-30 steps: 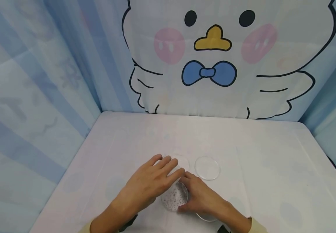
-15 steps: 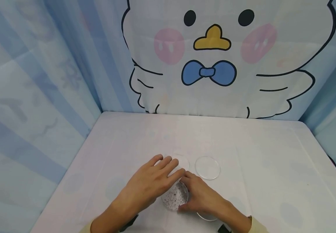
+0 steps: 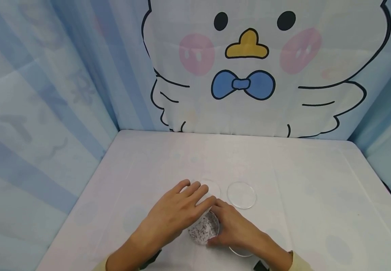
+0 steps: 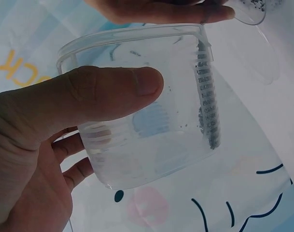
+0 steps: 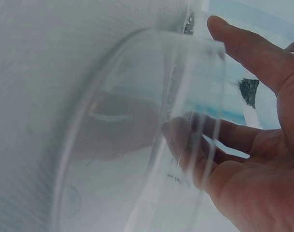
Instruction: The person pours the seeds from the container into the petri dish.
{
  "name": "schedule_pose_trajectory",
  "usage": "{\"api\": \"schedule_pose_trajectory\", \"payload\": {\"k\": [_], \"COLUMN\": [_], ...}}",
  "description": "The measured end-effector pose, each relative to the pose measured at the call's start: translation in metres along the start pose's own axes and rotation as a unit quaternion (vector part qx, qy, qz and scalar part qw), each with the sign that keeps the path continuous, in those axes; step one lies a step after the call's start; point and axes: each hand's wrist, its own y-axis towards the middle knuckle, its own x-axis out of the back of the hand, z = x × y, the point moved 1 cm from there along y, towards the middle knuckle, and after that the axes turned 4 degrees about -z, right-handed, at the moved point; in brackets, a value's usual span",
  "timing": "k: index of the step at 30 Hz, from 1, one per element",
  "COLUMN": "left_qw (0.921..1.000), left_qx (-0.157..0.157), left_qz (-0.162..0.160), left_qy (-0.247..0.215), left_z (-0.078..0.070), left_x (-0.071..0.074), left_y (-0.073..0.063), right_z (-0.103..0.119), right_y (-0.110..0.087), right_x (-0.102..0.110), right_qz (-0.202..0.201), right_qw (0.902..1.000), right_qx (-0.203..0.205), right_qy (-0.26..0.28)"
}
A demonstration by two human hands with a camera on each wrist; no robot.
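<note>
Left hand (image 3: 178,207) curls round a tilted tub (image 4: 159,152)

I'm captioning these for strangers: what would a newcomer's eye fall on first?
Probably the big cartoon bird with its blue bow tie, on the cloth behind the table. Next, the dark-speckled round dish, the right hand at its edge. In the left wrist view, the left hand grips a clear container with dark grains along one side.
</note>
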Motion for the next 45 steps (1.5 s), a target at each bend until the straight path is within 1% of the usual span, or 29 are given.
{"api": "schedule_pose_trajectory", "payload": {"k": [4, 11, 19, 36, 45], "left_qw": [1.0000, 1.0000, 1.0000, 0.9999, 1.0000], "left_qx": [-0.001, -0.001, -0.003, -0.002, -0.002], "left_qz": [-0.004, 0.004, -0.002, 0.012, 0.004], "left_qy": [0.003, -0.001, 0.000, -0.003, -0.005], "left_z": [0.0006, 0.0009, 0.0006, -0.0010, -0.0014], "left_x": [0.0001, 0.0013, 0.0015, 0.0021, 0.0007], "left_y": [-0.0001, -0.0006, -0.0007, -0.0005, 0.0014], "right_z": [-0.0005, 0.0005, 0.0015, -0.0004, 0.0000], "right_y": [0.0006, 0.0012, 0.0012, 0.0002, -0.0005], "right_x": [-0.0003, 0.0000, 0.0002, -0.0014, -0.0011], "right_qz": [0.001, 0.005, 0.002, 0.003, -0.001], "right_qw": [1.0000, 1.0000, 0.9999, 0.9998, 0.9998], "right_qx": [-0.003, -0.007, -0.006, -0.012, -0.009], "right_qy": [0.001, 0.005, 0.012, 0.018, 0.018]}}
